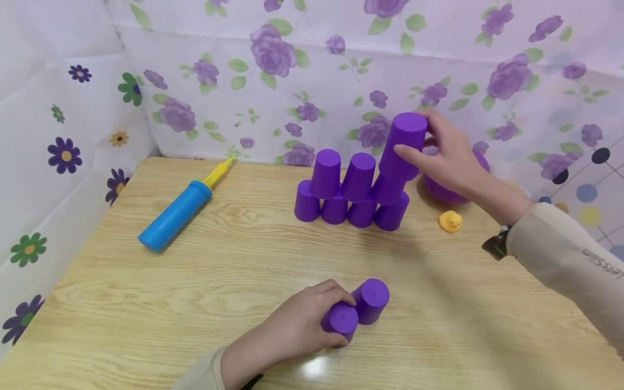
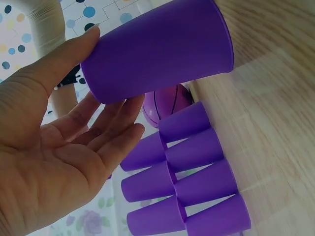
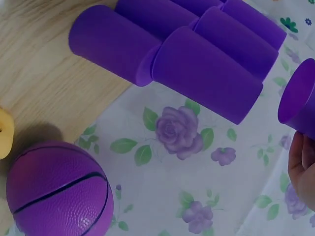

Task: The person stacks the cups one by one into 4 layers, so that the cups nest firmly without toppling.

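Your wooden table (image 1: 146,303), pale with a visible grain, is walled in by a thin sheet printed with purple roses, and on its far side stands the stack of purple cups (image 1: 351,195): four upside-down cups in a bottom row with three more upside-down on top of them, all smooth matte plastic, tapered, bases up. Your right hand (image 1: 450,157) is at the stack's right end, fingers and thumb wrapped round the raised cup (image 1: 404,145), which tilts slightly with its closed base uppermost and its long axis near upright; it sits just above and touching the right end of the second row, so the open slot for it lies above the cups and to its left. Behind that hand rests a pebbled purple ball (image 3: 59,191) with dark seams, shaped like a small basketball, and just in front of it a little yellow rubber duck (image 1: 450,221). On the near side your left hand (image 1: 312,319) curls over a near cup (image 1: 340,319), gripping it, with a second loose cup (image 1: 371,300) touching it on the right; both stand base-up, well apart from the stack. Off to the left lies a blue cylinder pump (image 1: 175,215) with a yellow nozzle, on its side and pointing away toward the wall.
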Tool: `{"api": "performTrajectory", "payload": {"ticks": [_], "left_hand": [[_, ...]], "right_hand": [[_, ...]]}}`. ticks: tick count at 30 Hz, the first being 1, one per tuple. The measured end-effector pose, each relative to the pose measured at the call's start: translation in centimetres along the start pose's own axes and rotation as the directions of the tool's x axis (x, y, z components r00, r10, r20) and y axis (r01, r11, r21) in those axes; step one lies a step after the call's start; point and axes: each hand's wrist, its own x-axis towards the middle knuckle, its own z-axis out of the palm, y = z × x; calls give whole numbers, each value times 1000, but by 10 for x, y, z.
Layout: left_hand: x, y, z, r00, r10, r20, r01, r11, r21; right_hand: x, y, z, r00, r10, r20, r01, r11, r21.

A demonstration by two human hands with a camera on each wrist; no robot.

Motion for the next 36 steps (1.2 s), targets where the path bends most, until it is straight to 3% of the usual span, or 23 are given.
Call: {"api": "performTrajectory", "payload": {"ticks": [5, 12, 24, 36], "left_hand": [[1, -2, 1, 1000, 6, 18, -5, 998, -68], [4, -5, 3, 996, -36, 76, 51, 978, -204], [5, -8, 1, 995, -46, 88, 61, 983, -172], [5, -9, 0, 994, -70, 90, 84, 983, -166]], "right_hand": [[11, 8, 6, 999, 28, -36, -27, 999, 47], [25, 17, 11, 997, 55, -55, -51, 996, 77], [30, 20, 30, 996, 86, -37, -80, 987, 143], [27, 23, 35, 996, 89, -30, -83, 984, 159]]}}
